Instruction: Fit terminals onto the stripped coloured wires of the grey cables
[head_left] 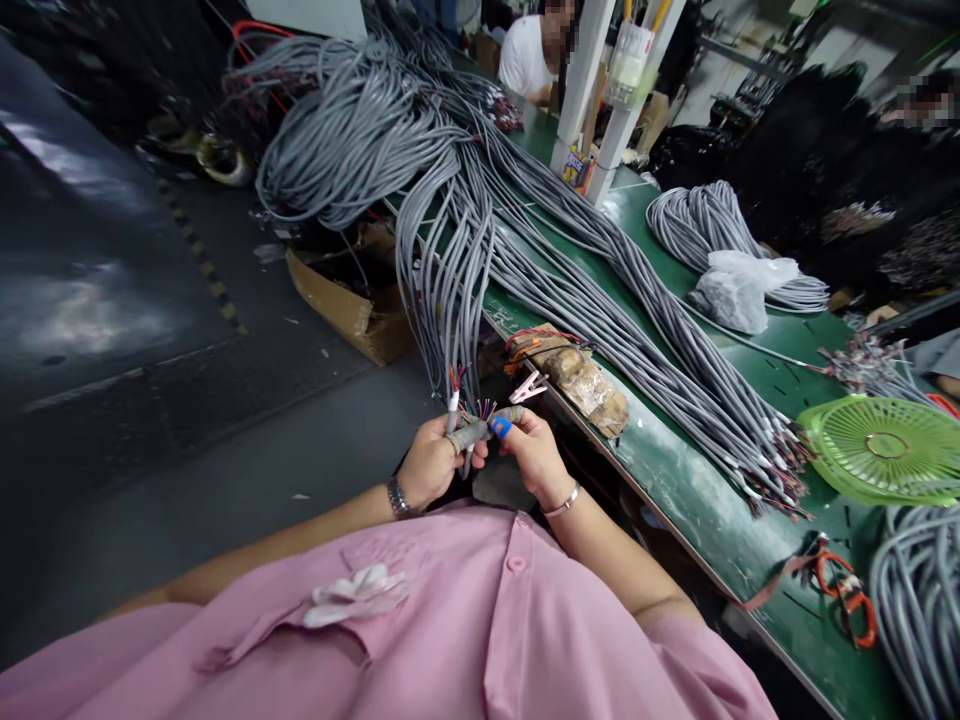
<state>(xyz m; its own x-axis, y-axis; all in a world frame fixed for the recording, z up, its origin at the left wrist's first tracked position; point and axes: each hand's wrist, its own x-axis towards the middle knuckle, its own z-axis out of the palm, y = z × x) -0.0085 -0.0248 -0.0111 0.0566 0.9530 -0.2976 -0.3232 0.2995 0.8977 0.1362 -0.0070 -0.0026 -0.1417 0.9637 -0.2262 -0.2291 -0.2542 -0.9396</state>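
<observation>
Just past my shirt front, my left hand (pixel 433 464) is closed around a grey cable (pixel 469 436) whose end fans out in thin coloured wires (pixel 480 409). Close on its right, my right hand (pixel 537 452) pinches at those wires, with blue wrapping (pixel 500 427) on a digit. Exactly which strands it grips is too small to tell. Beside my left hand stands another cable end with a white sleeve (pixel 453 400) and red wires. Many grey cables (pixel 450 270) hang over the table edge down to my hands.
Long grey cable bundles (pixel 600 300) cross the green table (pixel 667 480). A wooden block (pixel 589 385) and pink clip (pixel 529 388) sit at its edge. Rightward are a green basket (pixel 887 445) and orange-handled scissors (pixel 847 595). A cardboard box (pixel 337 305) stands on the floor. A person (pixel 525 55) is beyond.
</observation>
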